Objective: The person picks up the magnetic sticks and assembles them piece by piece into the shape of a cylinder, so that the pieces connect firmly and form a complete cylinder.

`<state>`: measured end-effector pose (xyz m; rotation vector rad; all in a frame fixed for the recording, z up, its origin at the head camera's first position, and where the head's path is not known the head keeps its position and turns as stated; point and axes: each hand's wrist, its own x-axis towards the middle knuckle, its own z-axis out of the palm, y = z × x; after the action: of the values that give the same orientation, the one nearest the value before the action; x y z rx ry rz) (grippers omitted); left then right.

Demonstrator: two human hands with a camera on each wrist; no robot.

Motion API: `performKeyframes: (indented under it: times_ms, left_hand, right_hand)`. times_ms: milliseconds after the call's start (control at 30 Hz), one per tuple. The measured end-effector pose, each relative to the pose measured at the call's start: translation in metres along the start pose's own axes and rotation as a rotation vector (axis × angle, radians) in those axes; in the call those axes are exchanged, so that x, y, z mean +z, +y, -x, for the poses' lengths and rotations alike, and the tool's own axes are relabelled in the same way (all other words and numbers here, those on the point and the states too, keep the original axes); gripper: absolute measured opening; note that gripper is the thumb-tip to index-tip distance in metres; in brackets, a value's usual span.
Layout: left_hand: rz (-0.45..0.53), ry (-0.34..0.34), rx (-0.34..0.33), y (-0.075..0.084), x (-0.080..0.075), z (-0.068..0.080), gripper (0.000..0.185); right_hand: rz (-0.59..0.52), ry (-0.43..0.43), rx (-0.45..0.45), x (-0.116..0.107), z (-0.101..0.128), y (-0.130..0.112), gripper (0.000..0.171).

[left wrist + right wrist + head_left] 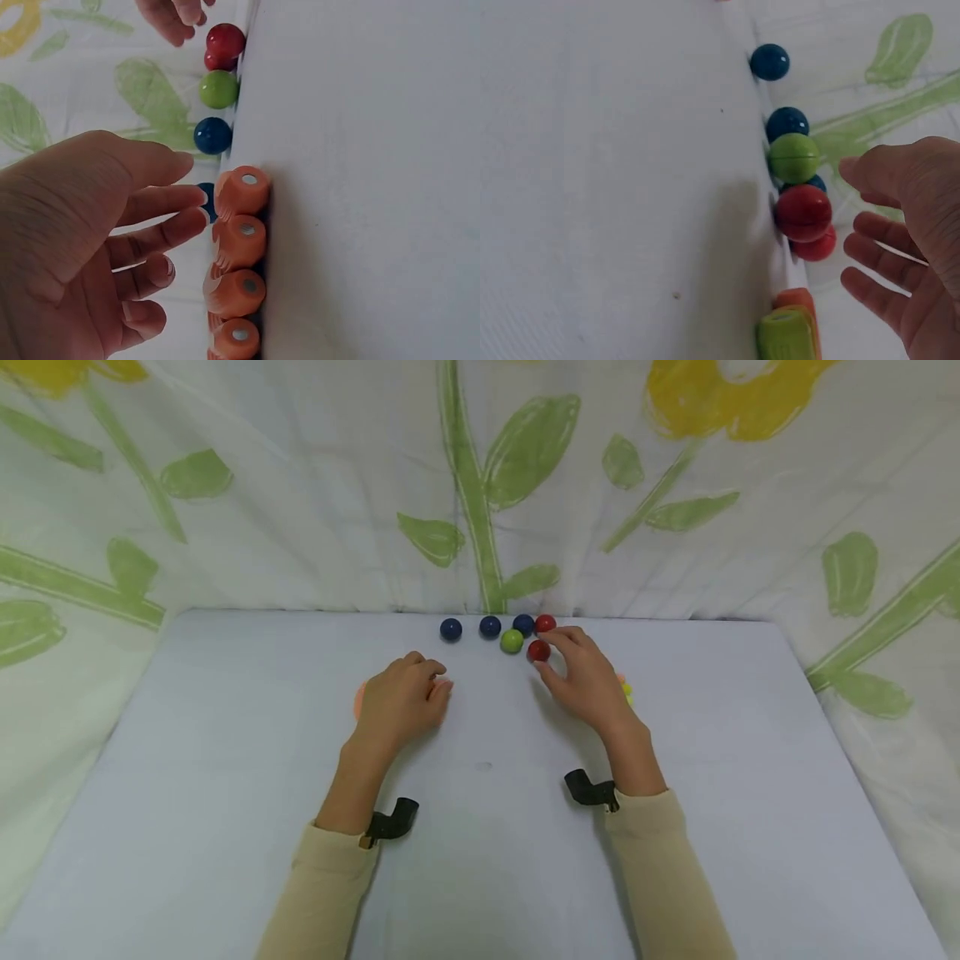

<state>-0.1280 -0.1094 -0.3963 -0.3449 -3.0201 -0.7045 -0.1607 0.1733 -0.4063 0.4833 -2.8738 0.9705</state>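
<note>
My left hand is held with its fingers loosely bent and apart, nothing between them. Beneath it in the head view, and beside its fingertips in the left wrist view, is a row of several orange pieces with a round silvery dot on each end. My right hand is near two red balls, thumb and fingers spread around the nearer one in the head view. The right wrist view shows a gap between the fingers and the red ball. Close by are a green ball and three dark blue balls.
The balls lie along the far edge of the white table. Behind it hangs a white curtain with painted flowers. Partly hidden by my right hand are yellow-green and orange pieces. A black wrist device sits at each cuff.
</note>
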Motion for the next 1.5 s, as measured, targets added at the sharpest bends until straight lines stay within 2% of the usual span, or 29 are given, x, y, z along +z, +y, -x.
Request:
performKeyframes:
  times_ms: [367, 567, 767, 867, 1000, 1133, 1367, 1500]
  left_hand:
    - [-0.022, -0.010, -0.010, 0.005, 0.008, 0.002, 0.024]
    - [-0.049, -0.067, 0.001, 0.012, 0.010, 0.001, 0.025]
    - [-0.076, -0.117, 0.017, 0.020, 0.011, 0.001, 0.020]
    - [-0.097, -0.108, 0.022, 0.022, 0.011, 0.001, 0.019]
    - [-0.105, -0.081, 0.029, 0.022, 0.010, 0.002, 0.030]
    - [-0.060, -0.054, 0.056, 0.022, 0.011, 0.003, 0.035]
    - [0.012, -0.042, 0.087, 0.023, 0.008, 0.005, 0.021]
    - [0.028, -0.033, 0.088, 0.024, 0.006, 0.005, 0.022]
  right_hand:
    - [0.037, -0.047, 0.007, 0.009, -0.003, 0.002, 0.045]
    - [0.034, -0.071, 0.023, 0.010, -0.004, 0.002, 0.042]
    - [0.036, -0.019, -0.006, 0.007, -0.001, -0.002, 0.029]
    - [0.023, -0.011, -0.020, 0.008, -0.001, -0.003, 0.027]
    - [-0.004, -0.033, -0.014, 0.011, -0.003, -0.004, 0.026]
    - [-0.013, -0.069, 0.008, 0.016, -0.005, -0.004, 0.029]
    - [-0.020, -0.123, 0.045, 0.020, -0.004, -0.011, 0.035]
    - [-0.017, -0.123, 0.036, 0.021, -0.004, -0.013, 0.035]
